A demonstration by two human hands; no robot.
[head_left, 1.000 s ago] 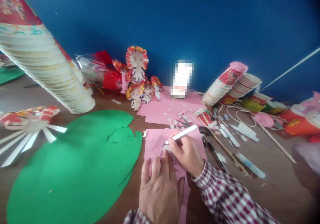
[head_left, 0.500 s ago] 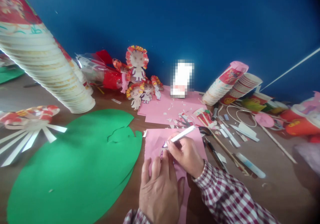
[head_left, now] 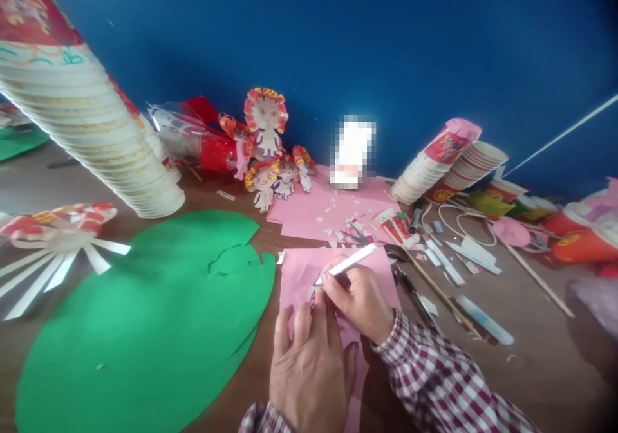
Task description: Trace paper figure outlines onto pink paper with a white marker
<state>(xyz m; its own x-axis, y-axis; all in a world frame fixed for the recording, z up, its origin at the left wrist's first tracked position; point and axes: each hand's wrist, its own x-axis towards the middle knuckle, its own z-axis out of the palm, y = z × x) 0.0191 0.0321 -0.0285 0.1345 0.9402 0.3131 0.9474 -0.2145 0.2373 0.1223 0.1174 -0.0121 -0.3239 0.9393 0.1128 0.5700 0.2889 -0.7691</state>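
Note:
My right hand pinches a white marker pen, its tip down at a small cut-out with dark purple lines. The cut-out lies on a sheet of pink paper, mostly hidden under my fingers. My left hand rests flat on the pink sheet with its fingers stretched out, the fingertips at the lower edge of the cut-out. Both hands almost touch at the pen tip.
A large green paper shape lies on the left, below a tall leaning stack of paper cups. Paper lion figures lean at the back beside a blurred-out bright screen. Scissors, paper scraps and a black pen lie on the right.
Hardly anything differs. Both hands and the marker pen stay in place over the cut-out, and the whole view has shifted very slightly.

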